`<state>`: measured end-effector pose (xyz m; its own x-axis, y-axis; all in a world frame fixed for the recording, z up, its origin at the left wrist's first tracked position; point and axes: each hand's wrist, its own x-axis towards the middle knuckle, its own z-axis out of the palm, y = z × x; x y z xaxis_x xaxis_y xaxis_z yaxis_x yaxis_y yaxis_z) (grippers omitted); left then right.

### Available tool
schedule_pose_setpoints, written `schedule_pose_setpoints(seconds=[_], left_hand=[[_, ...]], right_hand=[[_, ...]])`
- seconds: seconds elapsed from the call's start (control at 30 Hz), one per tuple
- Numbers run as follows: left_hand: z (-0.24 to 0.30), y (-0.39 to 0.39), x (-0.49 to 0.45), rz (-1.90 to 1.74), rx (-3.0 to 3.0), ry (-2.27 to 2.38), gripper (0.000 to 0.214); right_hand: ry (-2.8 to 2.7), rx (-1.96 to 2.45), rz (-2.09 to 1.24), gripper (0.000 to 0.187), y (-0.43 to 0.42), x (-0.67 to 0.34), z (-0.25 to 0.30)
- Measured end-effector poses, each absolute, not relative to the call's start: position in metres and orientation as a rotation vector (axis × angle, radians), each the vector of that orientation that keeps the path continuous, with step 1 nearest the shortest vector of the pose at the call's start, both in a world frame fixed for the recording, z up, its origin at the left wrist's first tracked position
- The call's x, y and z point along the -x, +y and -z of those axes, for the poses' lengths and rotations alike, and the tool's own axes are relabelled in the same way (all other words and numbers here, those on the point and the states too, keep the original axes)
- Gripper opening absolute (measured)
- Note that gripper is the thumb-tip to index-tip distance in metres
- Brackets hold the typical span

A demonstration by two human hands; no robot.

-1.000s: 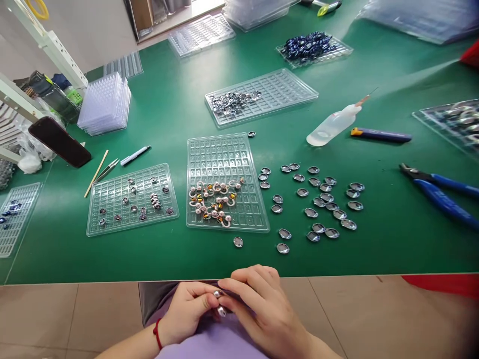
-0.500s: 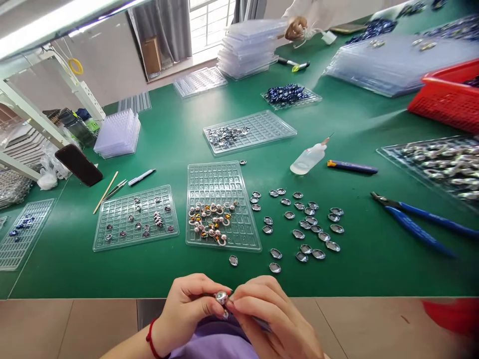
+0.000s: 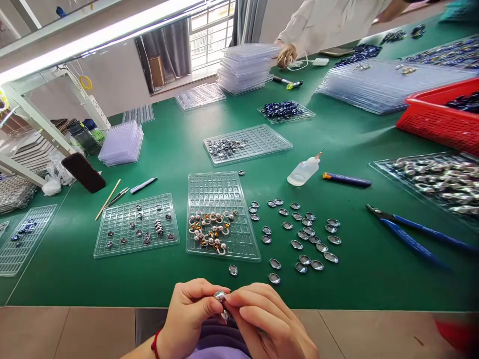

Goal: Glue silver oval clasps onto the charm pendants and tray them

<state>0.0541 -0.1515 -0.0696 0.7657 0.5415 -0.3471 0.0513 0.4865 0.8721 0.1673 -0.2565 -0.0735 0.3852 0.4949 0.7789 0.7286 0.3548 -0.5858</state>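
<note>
My left hand [image 3: 189, 314] and my right hand [image 3: 267, 319] meet at the table's near edge, fingers pinched together on a small silver metal piece [image 3: 220, 297]. Just beyond them lie several loose oval silver settings [image 3: 305, 234] on the green table [image 3: 179, 144]. A clear grid tray [image 3: 220, 184] in front holds a cluster of pearl and amber beaded pieces [image 3: 211, 230]. Another clear tray [image 3: 136, 224] to the left holds scattered small dark pieces.
A glue bottle [image 3: 304, 171], a purple knife [image 3: 346, 180] and blue pliers [image 3: 411, 234] lie to the right. A red basket [image 3: 437, 117], stacked trays [image 3: 245, 67] and another person's hand [image 3: 286, 52] are at the far side. A phone [image 3: 83, 172] stands at left.
The view has tilted up, showing more of the far table and another person. My hands stay together at the near edge, turning the small silver piece between the fingers.
</note>
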Motion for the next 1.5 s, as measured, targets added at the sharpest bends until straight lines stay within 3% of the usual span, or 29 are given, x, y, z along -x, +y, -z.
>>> schedule_pose_setpoints(seconds=[1.5], left_hand=[[0.056, -0.157, -0.07, -0.37, -0.73, 0.652, 0.037]], right_hand=[[-1.248, 1.217, 0.193, 0.03, -0.237, -0.172, 0.07]])
